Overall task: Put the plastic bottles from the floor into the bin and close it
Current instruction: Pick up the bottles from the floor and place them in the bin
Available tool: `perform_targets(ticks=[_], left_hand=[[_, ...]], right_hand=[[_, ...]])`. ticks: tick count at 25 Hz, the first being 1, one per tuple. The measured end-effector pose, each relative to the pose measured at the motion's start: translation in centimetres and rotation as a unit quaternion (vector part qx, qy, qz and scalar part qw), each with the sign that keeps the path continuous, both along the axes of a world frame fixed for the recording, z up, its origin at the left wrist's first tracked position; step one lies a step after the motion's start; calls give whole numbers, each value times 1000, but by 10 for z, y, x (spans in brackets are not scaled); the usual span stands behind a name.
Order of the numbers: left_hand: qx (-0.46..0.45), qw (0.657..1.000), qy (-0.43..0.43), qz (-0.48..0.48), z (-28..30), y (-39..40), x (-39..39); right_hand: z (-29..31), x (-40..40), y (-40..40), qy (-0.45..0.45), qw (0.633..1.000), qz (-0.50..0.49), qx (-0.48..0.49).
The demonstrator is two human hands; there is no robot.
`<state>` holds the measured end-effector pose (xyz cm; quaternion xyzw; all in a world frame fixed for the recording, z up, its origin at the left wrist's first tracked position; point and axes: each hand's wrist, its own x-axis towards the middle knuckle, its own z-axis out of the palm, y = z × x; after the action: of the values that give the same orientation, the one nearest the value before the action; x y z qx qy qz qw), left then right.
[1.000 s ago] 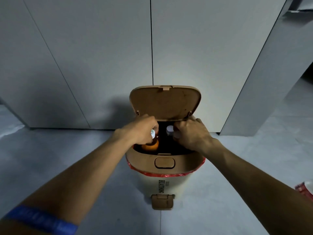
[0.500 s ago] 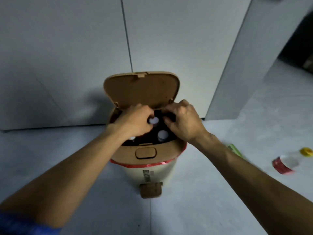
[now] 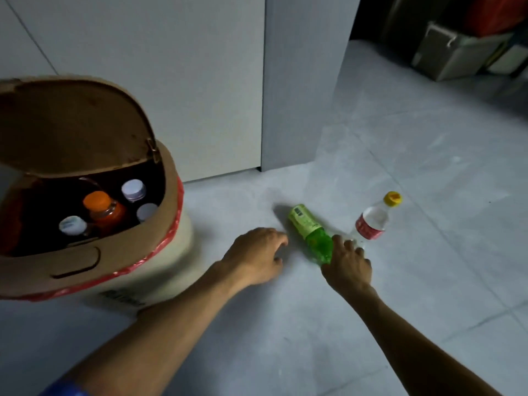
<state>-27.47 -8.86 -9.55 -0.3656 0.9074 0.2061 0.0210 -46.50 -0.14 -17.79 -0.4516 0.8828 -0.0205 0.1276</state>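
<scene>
Bottles still to be collected lie on the grey tiled floor [image 3: 371, 324] in the head view: a green bottle [image 3: 310, 231] on its side, and just beside it a clear bottle with a red label and yellow cap [image 3: 374, 220]. My right hand [image 3: 347, 262] rests over the green bottle's near end, fingers curled but not closed around it as far as I can tell; my left hand [image 3: 255, 257] hovers loose and empty just beside its other side. At left stands the pedal bin [image 3: 160, 270], its brown lid [image 3: 68, 124] raised, with an orange-capped bottle [image 3: 104, 210] and three white-capped bottles [image 3: 133, 190] inside. By my reckoning the job is over halfway: two bottles and the lid remain.
</scene>
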Motion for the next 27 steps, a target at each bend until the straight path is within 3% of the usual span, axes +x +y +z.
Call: perform_targets(ticks=[2, 4, 8, 10, 12, 15, 17, 20, 22, 25, 27], left_hand=[[14, 1000, -12, -12, -14, 7, -12], [10, 1000, -14, -11, -19, 11, -27], [-28, 995, -56, -76, -38, 23, -61], [-54, 990, -79, -103, -50, 33, -74], [-65, 989, -105, -80, -66, 45, -80], [-49, 987, -149, -33, -100, 64, -79], [-41, 987, -152, -10, -119, 72, -80], [-51, 992, -106, 37, -130, 73, -81], [-50, 992, -59, 100, -132, 69, -78], [-29, 982, 7, 186, -135, 66, -71], [-46, 982, 7, 186, -139, 63, -68]], right_hand=[[-18, -11, 12, 14, 999, 22, 36], [-29, -15, 14, -10, 1000, 27, 5], [-39, -15, 13, -150, 987, -7, -59], [-31, -13, 14, -178, 982, -6, -69], [-13, -15, 18, -156, 975, -40, -153], [26, -27, 24, -81, 931, -56, -352], [49, -44, 19, -10, 905, -29, -424], [60, -75, -1, 58, 935, -10, -351], [54, -86, -9, 50, 951, 4, -305], [44, -89, -8, 39, 945, 26, -323], [43, -92, -14, 24, 945, 2, -325]])
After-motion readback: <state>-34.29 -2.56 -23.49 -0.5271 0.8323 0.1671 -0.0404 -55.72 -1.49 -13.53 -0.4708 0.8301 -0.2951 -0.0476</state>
